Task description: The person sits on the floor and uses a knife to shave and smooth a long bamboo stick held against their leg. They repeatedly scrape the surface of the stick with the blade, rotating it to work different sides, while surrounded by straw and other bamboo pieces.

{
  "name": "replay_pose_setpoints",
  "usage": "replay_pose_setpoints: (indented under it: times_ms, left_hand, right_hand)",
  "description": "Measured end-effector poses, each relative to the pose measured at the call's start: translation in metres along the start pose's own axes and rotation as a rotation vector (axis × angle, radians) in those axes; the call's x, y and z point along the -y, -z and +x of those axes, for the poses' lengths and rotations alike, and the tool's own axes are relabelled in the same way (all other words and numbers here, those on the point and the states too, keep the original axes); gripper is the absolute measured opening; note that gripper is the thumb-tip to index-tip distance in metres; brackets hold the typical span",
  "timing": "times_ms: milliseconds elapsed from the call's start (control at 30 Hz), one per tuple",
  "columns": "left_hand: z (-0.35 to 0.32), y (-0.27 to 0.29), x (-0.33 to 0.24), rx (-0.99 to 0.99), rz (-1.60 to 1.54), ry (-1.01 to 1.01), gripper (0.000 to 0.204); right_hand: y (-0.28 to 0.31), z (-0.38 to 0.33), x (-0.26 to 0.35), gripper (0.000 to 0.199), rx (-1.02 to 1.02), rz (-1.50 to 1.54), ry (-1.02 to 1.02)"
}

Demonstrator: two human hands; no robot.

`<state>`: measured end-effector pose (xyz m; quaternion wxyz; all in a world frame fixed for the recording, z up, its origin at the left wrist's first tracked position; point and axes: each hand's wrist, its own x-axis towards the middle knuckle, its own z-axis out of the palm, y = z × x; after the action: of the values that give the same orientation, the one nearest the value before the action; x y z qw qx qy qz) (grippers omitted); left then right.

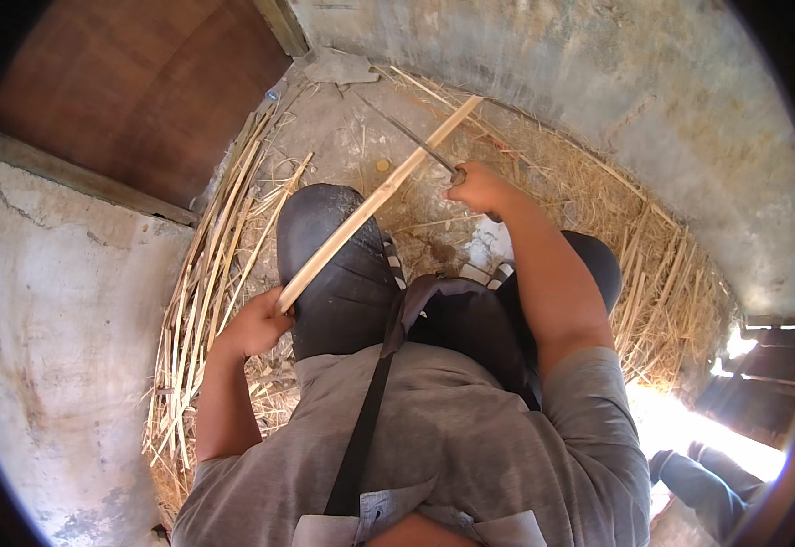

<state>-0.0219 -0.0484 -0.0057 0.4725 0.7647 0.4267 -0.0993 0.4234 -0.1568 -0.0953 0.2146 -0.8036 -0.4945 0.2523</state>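
Note:
My left hand (256, 324) grips the near end of a long pale bamboo strip (375, 202) that slants up and to the right over my left knee (325, 214). My right hand (478, 187) is closed on the handle of a long thin knife (407, 134), whose blade crosses the strip near its far end. I am squatting in dark trousers, and both knees show below the hands.
Several split bamboo strips (206, 283) lie piled on the left. Dry shavings (653, 273) cover the ground to the right. A concrete wall (598, 64) curves behind, a brown wooden door (133, 91) stands upper left. Another person's legs (707, 483) show lower right.

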Motion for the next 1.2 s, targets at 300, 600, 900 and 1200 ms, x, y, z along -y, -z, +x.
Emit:
replay_pose_setpoints:
  times_ms: [300,600,900,1200]
  left_hand:
    - [0.008,0.005,0.017,0.08,-0.065,0.008,0.016]
    - [0.008,0.013,0.001,0.147,-0.205,0.149,0.016]
    - [0.005,0.006,0.003,0.02,0.032,0.042,0.017]
    - [-0.001,-0.005,0.009,-0.11,0.166,-0.104,0.021]
  right_hand:
    - [-0.005,-0.015,0.055,0.058,0.219,-0.145,0.227]
    - [0.001,-0.01,0.021,0.058,0.041,0.027,0.12]
    - [-0.002,0.002,0.001,0.061,0.103,0.069,-0.089]
    - [0.005,-0.032,0.09,0.059,0.339,-0.221,0.183]
